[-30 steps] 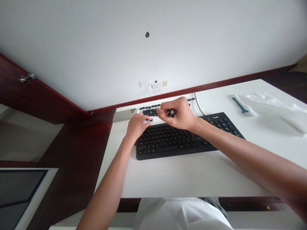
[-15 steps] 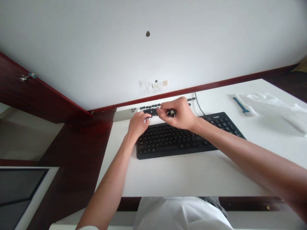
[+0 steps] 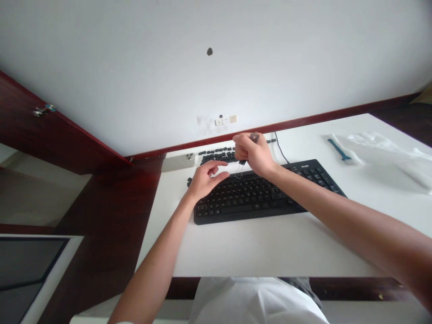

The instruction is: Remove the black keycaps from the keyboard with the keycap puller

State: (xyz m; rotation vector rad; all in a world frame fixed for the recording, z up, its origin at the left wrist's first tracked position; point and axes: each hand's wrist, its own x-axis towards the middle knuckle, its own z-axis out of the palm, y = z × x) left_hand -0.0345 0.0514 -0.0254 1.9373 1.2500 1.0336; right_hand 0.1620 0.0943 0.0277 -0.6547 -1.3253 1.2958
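Note:
My right hand is wrapped round the dark handle of a wire keycap puller. The puller's thin wire loop points down over the back edge of a black keyboard. My left hand hovers over the keyboard's left back part, thumb and index finger apart with nothing visible between them, just left of the wire loop. Behind the keyboard lie rows of loose black keycaps, partly covered by my hands. A few more dark pieces show beside my left wrist.
A phone lies face down at the table's back left. On the right, a blue tool rests by a clear plastic bag. A black cable runs from the keyboard towards the wall. The white table carries everything.
My right hand has tilted upright, so the wire loop now shows below it. My left hand has moved from the loose keycaps towards the loop, and its fingers have spread.

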